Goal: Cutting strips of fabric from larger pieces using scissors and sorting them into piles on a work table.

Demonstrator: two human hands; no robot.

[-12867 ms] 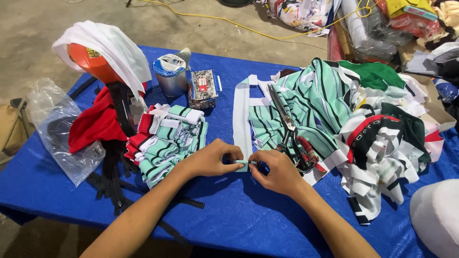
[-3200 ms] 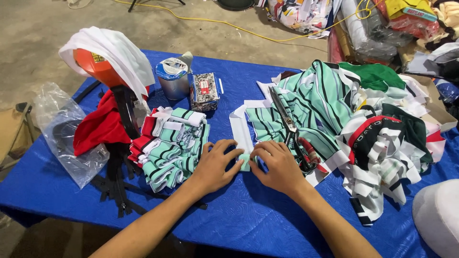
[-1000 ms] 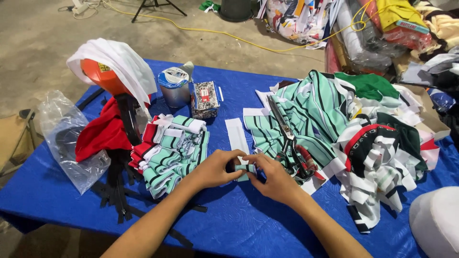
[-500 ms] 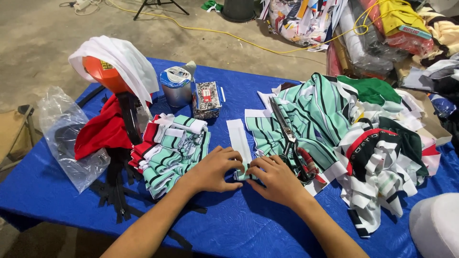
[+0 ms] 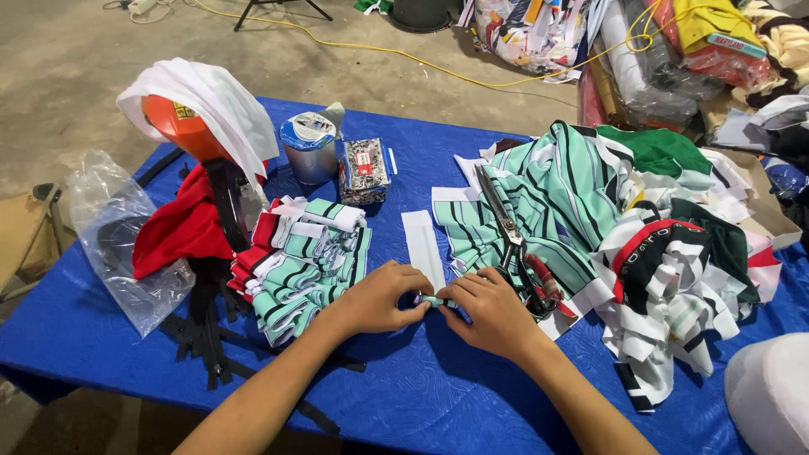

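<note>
Since half a second ago both hands have drawn closer over the small folded mint-striped fabric strip (image 5: 436,301) on the blue tablecloth (image 5: 421,404): left hand (image 5: 377,297) and right hand (image 5: 493,312) both pinch it, so the fold tightens. The crumpled clear plastic bag (image 5: 118,244) holds something dark (unclear what); the round silver tin (image 5: 309,150) stands closed.

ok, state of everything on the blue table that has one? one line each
left hand: pinching the small folded strip
right hand: pinching the same strip
small folded strip: held between both hands, on the table
scissors: closed, lying on the striped fabric pile
folded stack: piled, untouched
white strip: flat, loose
tin can: upright
plastic bag: crumpled, open
</note>
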